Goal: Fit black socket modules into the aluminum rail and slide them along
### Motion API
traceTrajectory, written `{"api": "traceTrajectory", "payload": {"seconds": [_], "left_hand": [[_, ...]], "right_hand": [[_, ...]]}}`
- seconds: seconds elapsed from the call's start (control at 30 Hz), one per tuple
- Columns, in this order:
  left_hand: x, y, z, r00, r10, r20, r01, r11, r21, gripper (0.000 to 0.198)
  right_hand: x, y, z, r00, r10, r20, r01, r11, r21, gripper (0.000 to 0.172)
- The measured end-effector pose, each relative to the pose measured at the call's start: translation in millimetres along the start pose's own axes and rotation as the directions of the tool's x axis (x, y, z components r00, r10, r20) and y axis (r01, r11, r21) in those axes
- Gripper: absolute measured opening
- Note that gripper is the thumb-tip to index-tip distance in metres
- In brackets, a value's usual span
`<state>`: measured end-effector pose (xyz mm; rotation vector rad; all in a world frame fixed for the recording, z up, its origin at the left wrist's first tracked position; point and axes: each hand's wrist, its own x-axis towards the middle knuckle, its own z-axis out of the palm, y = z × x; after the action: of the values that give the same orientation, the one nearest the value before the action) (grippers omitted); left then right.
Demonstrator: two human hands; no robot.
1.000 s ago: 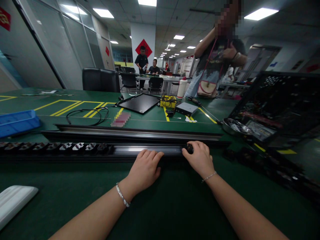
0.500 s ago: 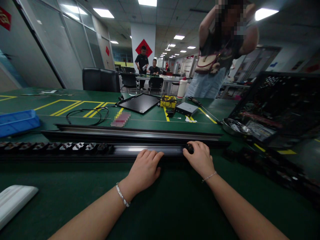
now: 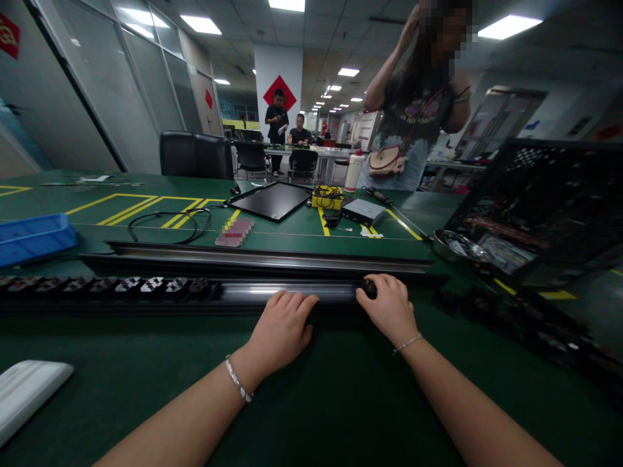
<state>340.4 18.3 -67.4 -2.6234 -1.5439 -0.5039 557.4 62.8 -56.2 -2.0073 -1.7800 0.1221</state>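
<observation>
Where our hands lie: side by side at the near edge of a long dark metal rail [image 3: 287, 293], which runs crosswise over a green bench mat [image 3: 311, 395].
Left hand [image 3: 281, 329]: open and nearly flat, fingers laid across the rail, with nothing visibly held.
Right hand [image 3: 389, 310]: loosely curved, its fingertips on a small black knob [image 3: 368, 288] at the rail; we cannot tell whether they grip it or only touch it.
Along the rail: a row of small black fittings [image 3: 146, 284] with white marks extends left of our left hand, and a second metal rail [image 3: 257, 259] lies parallel just beyond our hands.
Left of our hands: a white foam block [image 3: 26, 395] sits near the mat's edge, and farther out lies a blue plastic tray [image 3: 34, 240].
Beyond our hands: we see a coil of black cable [image 3: 170, 224], a pixelated pink packet [image 3: 235, 231], a black flat panel [image 3: 270, 200], a yellow box [image 3: 328, 198] with wires and a grey metal box [image 3: 363, 212].
Right of our hands: a steel bowl [image 3: 455, 245] of parts stands before a black mesh crate [image 3: 540, 207].
Far off: a person [image 3: 418, 110] with a cream shoulder bag stands across the bench, one arm raised; two more people [image 3: 287, 120] are at a distant white table.
</observation>
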Motion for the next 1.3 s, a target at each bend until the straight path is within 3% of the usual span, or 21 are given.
{"api": "traceTrajectory", "payload": {"seconds": [1.3], "left_hand": [[-0.4, -0.2, -0.1, 1.0, 0.002, -0.002, -0.002, 1.0, -0.012, 0.048]], "right_hand": [[1.2, 0.8, -0.5, 1.0, -0.009, -0.027, 0.01, 1.0, 0.027, 0.032]]}}
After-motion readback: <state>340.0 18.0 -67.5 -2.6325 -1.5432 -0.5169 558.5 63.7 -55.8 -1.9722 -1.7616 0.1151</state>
